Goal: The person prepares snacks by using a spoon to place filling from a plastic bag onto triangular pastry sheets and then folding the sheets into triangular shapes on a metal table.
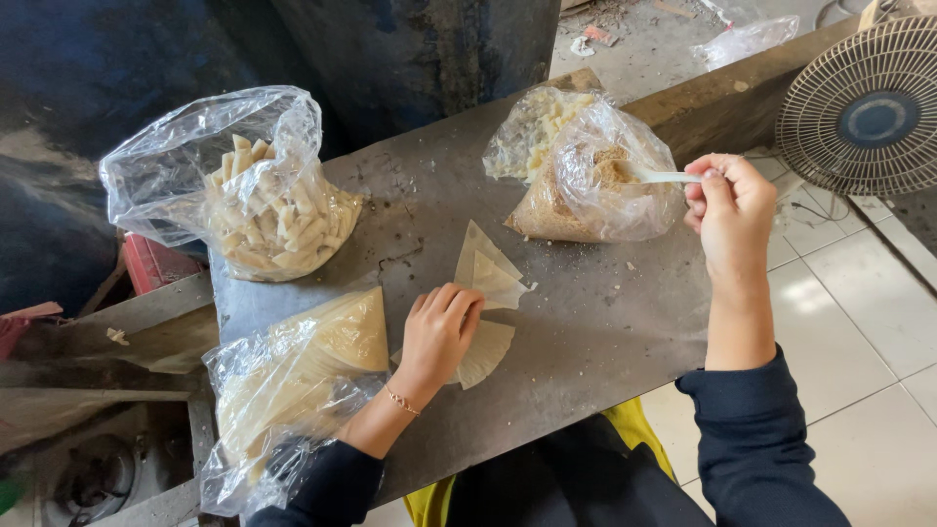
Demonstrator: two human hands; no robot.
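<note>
**Hold the wrapper flat, lift a level spoonful**

Nearest us, our left hand (441,330) lies palm down on a pale wrapper (485,351), its fingers (459,304) pressed together and curled over the sheet's upper edge. Just beyond those fingers lie more wrappers (491,273), cut to triangles, bare on the grey desk (595,322). We judge it best to keep that sheet pinned flat so it does not slide when filling lands on it.

Left of the fingers sits a bag (293,390) of stacked wrappers, mouth toward the hand.

Farther out, our right hand (730,210) pinches the handle of a white spoon (656,176), thumb against fingertips. The bowl is inside the open filling bag (605,185), in brown crumbly filling. A modest, level scoop looks wise, drawn clear of the plastic rim so nothing spills.

Behind that bag lies another of pale pieces (532,132). Far left of the left fingers stands a bag of rolls (268,210). A fan (869,107) stands right of the right hand.
</note>
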